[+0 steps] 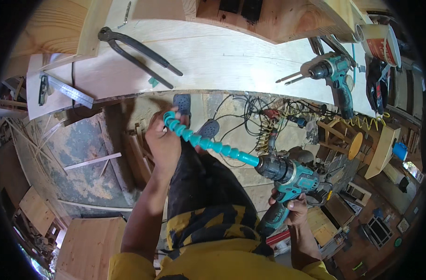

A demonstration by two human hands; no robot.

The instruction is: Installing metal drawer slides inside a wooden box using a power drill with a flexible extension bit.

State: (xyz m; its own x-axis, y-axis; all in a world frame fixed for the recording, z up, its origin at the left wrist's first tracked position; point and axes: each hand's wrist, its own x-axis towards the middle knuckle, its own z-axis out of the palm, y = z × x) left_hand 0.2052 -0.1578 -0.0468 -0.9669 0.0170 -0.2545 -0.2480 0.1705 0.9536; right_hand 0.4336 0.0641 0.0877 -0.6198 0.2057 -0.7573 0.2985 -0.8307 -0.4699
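At the far left, pale wooden boxes (47, 28) stand at the edge of the workbench (231, 79), whose light top spans the far side. Just nearer lies a metal square (68, 89), its blade slanting by the bench's near edge. Below, at the left, thin wood strips (92, 161) lie on the stained floor (89, 179), and a wooden panel (91, 247) stands at the near left. Going right along the bench come dark pincers (140, 52), handles spread, with a small drill bit (125, 15) beyond them. Cords (243, 112) tangle on the ground beyond the person's grey clogs (181, 103). Toward the bench's right end rests a second teal drill (335, 77), with a white tub (385, 43) farther right. A round-topped wooden stool (355, 144) sits on the right, among boards.

The left hand (162, 142) is closed about the free far end of a teal flexible shaft (220, 148), its fingers curled and partly hidden. The shaft runs across, near the middle, into the chuck of a teal drill (292, 177). The right hand (294, 210) is wrapped round that drill's handle, well apart from the left; whether a finger presses the trigger cannot be told.
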